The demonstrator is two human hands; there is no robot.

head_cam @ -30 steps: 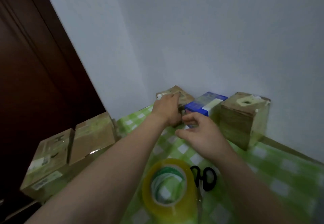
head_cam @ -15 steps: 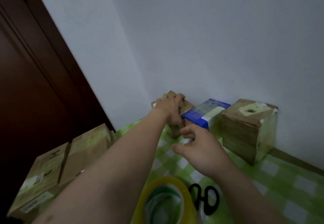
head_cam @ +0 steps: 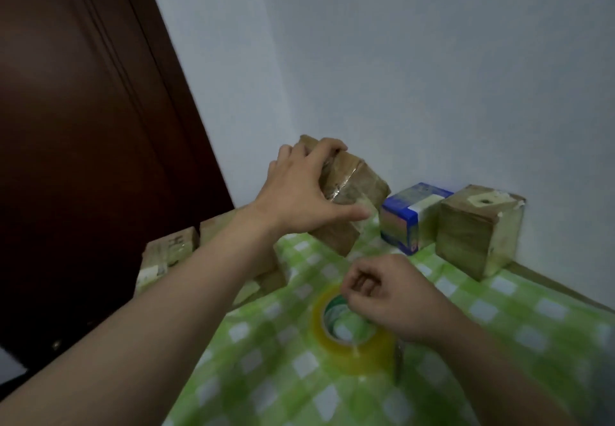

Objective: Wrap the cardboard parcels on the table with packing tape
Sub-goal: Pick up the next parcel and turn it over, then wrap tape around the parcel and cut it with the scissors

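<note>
My left hand [head_cam: 299, 192] grips a brown cardboard parcel [head_cam: 352, 192] with shiny tape on it and holds it tilted above the green checked table [head_cam: 266, 375]. My right hand [head_cam: 389, 295] hovers with curled fingers over the yellow-rimmed roll of clear packing tape [head_cam: 349, 335] that lies flat on the table; whether it holds the roll is unclear. A blue-topped box [head_cam: 409, 215] and a brown cube parcel [head_cam: 479, 229] with a hole in its top stand against the wall.
Several larger cardboard boxes [head_cam: 169, 252] sit beside the table's left edge, in front of a dark wooden door [head_cam: 83, 159]. A dark scissor blade [head_cam: 397, 362] pokes out under my right wrist. The white wall [head_cam: 432, 76] bounds the table at the back.
My left hand has lifted the brown parcel off the table and drawn it toward me. My right hand has pulled back from the boxes and come down over the tape roll.
</note>
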